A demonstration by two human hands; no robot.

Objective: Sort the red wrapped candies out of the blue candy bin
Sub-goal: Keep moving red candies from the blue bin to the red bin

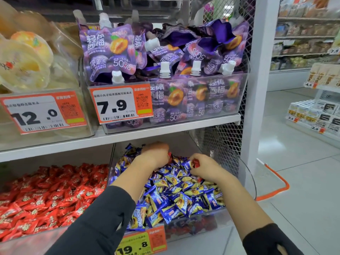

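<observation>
A clear bin (195, 230) on the lower shelf is heaped with blue and yellow wrapped candies (176, 196). Both my hands are deep in the back of the heap. My left hand (156, 153) is curled, with a bit of red wrapper (169, 155) showing at its fingers. My right hand (204, 167) pinches a red wrapped candy (195, 163) just above the blue pile. More red shows through the bin's front wall, low down.
A bin of red wrapped candies (46, 196) stands to the left on the same shelf. The shelf above (128, 135) carries purple jelly pouches (165, 70) and jelly cups (24, 63), overhanging the bins. A white post (257, 80) and mesh panel (224, 142) close the right side.
</observation>
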